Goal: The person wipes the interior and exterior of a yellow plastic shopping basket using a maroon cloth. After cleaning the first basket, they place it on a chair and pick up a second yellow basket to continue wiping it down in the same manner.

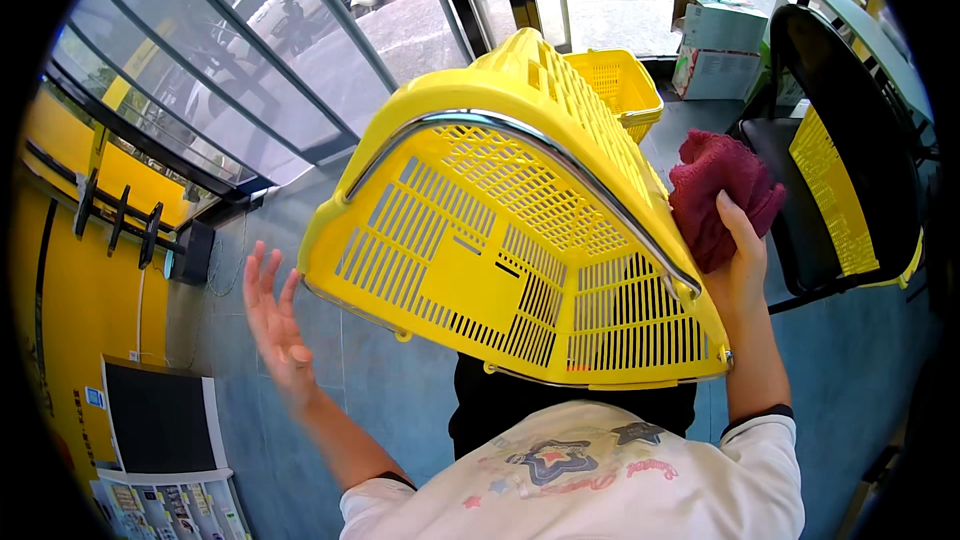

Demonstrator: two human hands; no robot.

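Note:
A large yellow plastic shopping basket (475, 280) with slotted walls is tilted up in front of my body, its inside facing me. Its curved metal handle (480, 120) lies along the rim. My left hand (278, 330) is just off the basket's left corner, fingers spread and holding nothing. On the other side, my right hand (740, 255) grips a crumpled maroon cloth (722, 190), thumb on top of it. The cloth is against or very close to the basket's outer right wall. My right forearm runs beside the basket's lower right corner. What supports the basket is hidden.
Behind the large basket stands a smaller-looking yellow basket (625, 80). A black chair (800, 170) at right has another yellow basket (835, 200) by it. A cardboard box (715, 45) is at the back, near glass doors (250, 30). A shelf unit (165, 420) stands left.

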